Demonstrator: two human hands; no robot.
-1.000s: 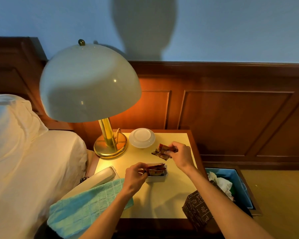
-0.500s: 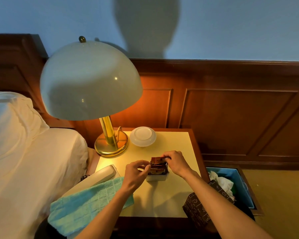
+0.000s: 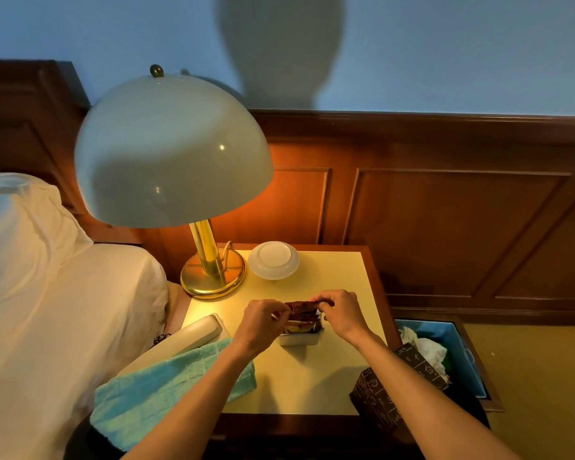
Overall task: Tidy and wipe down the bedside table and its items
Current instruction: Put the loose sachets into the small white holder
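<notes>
At the centre of the frame, slightly low, the fingers of both hands pinch the two ends of a dark red sachet, holding it just over a small white holder that already has other sachets standing in it. The left hand grips the left end, the right hand the right end, each closed on the packet. The holder sits near the middle of the pale yellow counter. Above it in the frame, a white upturned dish rests beside the brass base of a domed lamp, which fills the upper left. At lower left, a turquoise cloth lies folded over the counter's edge, partly covering a cream telephone handset. At lower right, a dark patterned tissue box overhangs the counter corner, next to a blue bin holding crumpled paper. The tidying looks underway, with sachets nearly gathered; wiping appears not yet begun, since the cloth lies unused.
</notes>
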